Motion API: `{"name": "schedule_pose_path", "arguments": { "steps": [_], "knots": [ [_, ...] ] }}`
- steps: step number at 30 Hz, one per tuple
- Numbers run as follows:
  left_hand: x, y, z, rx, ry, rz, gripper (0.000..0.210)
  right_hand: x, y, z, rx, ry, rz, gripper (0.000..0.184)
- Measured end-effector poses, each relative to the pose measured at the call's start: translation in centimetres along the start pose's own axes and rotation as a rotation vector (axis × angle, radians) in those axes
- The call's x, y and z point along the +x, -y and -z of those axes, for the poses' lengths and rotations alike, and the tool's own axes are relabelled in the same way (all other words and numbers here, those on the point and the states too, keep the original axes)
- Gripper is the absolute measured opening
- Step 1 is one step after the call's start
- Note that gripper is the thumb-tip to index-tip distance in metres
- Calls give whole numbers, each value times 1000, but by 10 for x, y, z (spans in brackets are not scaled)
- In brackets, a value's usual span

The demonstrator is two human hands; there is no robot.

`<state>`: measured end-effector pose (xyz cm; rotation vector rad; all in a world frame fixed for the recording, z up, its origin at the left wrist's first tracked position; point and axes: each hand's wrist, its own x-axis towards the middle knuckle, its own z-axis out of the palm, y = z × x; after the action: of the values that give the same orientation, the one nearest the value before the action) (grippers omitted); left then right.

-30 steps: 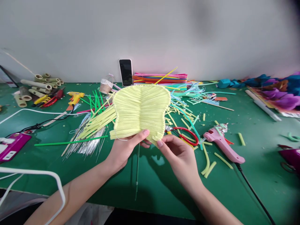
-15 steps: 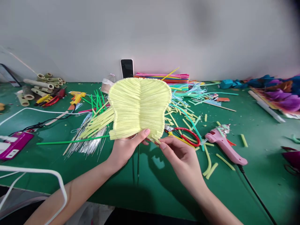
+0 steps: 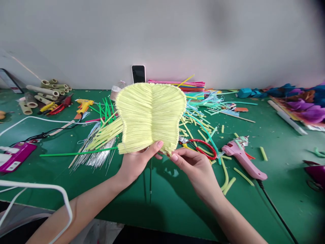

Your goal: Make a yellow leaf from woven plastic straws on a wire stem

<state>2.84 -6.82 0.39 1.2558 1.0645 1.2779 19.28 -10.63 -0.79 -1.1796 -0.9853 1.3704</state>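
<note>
Holding up a pale yellow ribbed piece (image 3: 151,115) in the middle of the scene, raised over the green table (image 3: 254,217), creased down its centre and wavy along both sides. Gripping its bottom edge with the left hand (image 3: 133,164), thumb flat on the front, fingers tucked behind and mostly hidden. And there, pinching the lower right corner between thumb and forefinger of the right hand (image 3: 193,164)! Look below the piece for a thin dark stem (image 3: 150,179), pointing toward the near side.

Now over to the right: see a red-handled tool (image 3: 202,141) just beyond the right hand, then a pink glue gun (image 3: 246,161) farther right, lying near cut yellow-green bits (image 3: 230,185). Swing left and find yellow strips (image 3: 105,134) lying across silver wires (image 3: 98,156), with a yellow glue gun (image 3: 83,105) farther back and bamboo tubes (image 3: 47,93) at the far left. Glance to the far side: spot a phone (image 3: 138,74) upright against the wall (image 3: 101,40), just left of a bundle of colourful stems (image 3: 182,84).
</note>
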Motion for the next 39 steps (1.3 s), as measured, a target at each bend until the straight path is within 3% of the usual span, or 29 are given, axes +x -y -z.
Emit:
{"name": "schedule_pose_path", "arguments": {
  "steps": [4,11,18,21,25,29,34,39],
  "knots": [
    [-2,3,0,-18,37,36,13,3,0,-2,39,6,-59,26],
    [-4,2,2,51,154,84,15,2,1,-10,49,23,-21,28],
    [1,3,0,-108,39,91,18,-3,-4,-5,13,148,-24,27],
    [3,5,0,-82,7,84,18,-5,-5,-3,-46,108,-37,26],
    [2,7,0,18,6,28,17,-6,-1,-5,-80,37,-32,32],
    [-1,3,1,252,-26,-63,21,-7,5,-13,-117,-12,-51,37],
    [-3,5,8,621,-115,-321,16,-9,11,-20,-133,-40,-79,36],
    [-5,9,11,551,-98,-328,13,-8,11,-19,-211,-66,-31,34]
  ]
}}
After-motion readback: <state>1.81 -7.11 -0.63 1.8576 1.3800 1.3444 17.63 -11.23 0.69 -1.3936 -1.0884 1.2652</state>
